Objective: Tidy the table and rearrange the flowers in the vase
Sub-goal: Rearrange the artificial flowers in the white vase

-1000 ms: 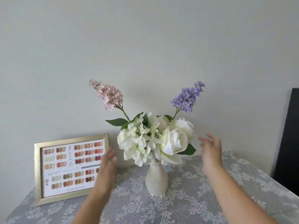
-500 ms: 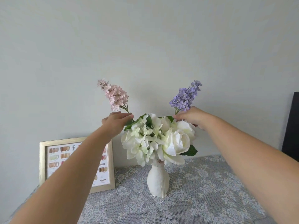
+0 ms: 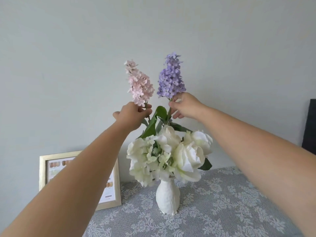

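1. Head view: my left hand [image 3: 131, 115] is raised above the bouquet, fingers pinched round the stem just under the pink sprig [image 3: 139, 83].
2. My right hand [image 3: 185, 106] is up at the same height, thumb and fingers pinching the stem right below the purple sprig [image 3: 171, 79]; one finger sticks out lower, loose.
3. Both sprigs stand nearly upright, close side by side but not touching, high above the white blooms.
4. I see green leaves [image 3: 153, 122] between my two hands, running down from the held stems into the bunch.
5. The white flowers [image 3: 169, 154] sit packed together in the mouth of the vase [image 3: 167, 197], with one dark leaf poking out at their lower right.
6. I cannot tell whether the lower ends of the two stems are in the vase; the white blooms hide them.
7. The vase is white, narrow-necked, upright on the bench [image 3: 230, 202], which is covered in a grey lace cloth.
8. To the vase's left a gold frame [image 3: 42, 171] leans against the wall, its printed card partly hidden behind my left forearm.
9. A dark panel [image 3: 310, 127] stands at the right edge, well apart from the vase.
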A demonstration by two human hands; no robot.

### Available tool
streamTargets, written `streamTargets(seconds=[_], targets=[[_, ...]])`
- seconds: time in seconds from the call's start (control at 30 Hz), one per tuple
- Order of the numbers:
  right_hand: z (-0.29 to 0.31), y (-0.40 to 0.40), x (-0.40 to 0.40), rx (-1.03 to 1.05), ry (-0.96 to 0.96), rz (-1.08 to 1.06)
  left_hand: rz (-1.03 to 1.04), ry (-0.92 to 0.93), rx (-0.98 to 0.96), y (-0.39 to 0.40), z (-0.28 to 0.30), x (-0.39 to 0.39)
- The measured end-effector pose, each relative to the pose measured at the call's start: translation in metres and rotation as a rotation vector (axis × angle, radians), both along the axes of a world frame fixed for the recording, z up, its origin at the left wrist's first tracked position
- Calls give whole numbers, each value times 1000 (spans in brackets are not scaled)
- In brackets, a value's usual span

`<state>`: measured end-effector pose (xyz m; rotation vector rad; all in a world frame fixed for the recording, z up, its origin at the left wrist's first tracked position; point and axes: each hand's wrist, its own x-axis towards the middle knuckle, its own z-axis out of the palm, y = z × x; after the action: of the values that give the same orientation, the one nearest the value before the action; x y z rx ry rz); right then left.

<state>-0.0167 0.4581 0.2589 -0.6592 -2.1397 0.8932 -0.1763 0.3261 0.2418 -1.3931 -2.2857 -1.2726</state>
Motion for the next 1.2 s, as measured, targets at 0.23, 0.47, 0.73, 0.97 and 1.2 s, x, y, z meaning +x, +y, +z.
streamTargets(seconds=[0.23,0.47,0.73,0.97,1.2], targets=[[-12,-4,0,40,69,28,137,61,7,14,-8,6],[-32,5,6,104,40,13,82,66,-102,26,-15,8],[-26,23,12,-71,246,-169,72,119,-182,25,-16,4],[-20,14,6,-26,261,-73,70,214,-234,29,-15,10],[-27,9,9,23,328,-110,93,250,-410,41,-23,16]])
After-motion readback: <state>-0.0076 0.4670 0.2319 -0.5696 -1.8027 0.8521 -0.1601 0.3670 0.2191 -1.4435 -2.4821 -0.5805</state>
